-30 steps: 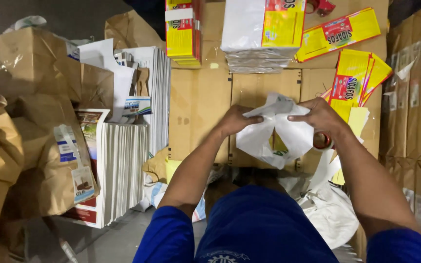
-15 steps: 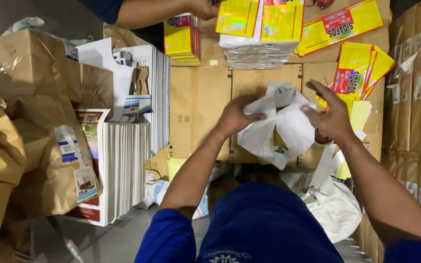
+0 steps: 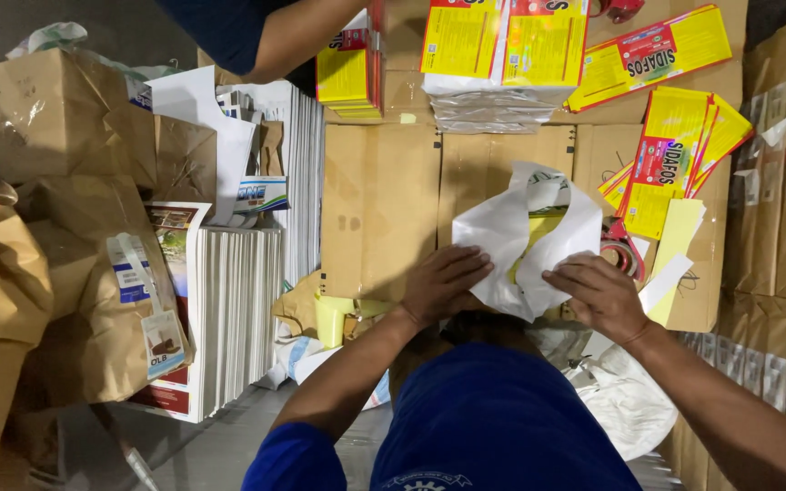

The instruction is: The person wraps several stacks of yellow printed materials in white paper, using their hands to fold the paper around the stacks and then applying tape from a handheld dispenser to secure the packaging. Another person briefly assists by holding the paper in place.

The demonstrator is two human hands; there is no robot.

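Observation:
Both my hands hold a crumpled white paper wrapper (image 3: pixel 513 238) over a brown cardboard surface (image 3: pixel 384 200). My left hand (image 3: pixel 440 284) grips its left lower edge, my right hand (image 3: pixel 600 293) grips its right lower edge. The wrapper gapes at the top and something yellow shows inside. A roll of red tape (image 3: pixel 623 250) lies just right of the wrapper.
Yellow-and-red flat packets (image 3: pixel 675 150) lie at the right; a plastic-wrapped stack (image 3: pixel 502 64) sits at the top. Another person's arm (image 3: pixel 297 36) reaches in at the top by a yellow stack (image 3: pixel 347 77). White stacked sheets (image 3: pixel 229 309) and brown paper parcels (image 3: pixel 38 118) stand at the left.
The other person's arm has come further in at the top. My hands have shifted lower on the white wrapper, which has opened wider at the top.

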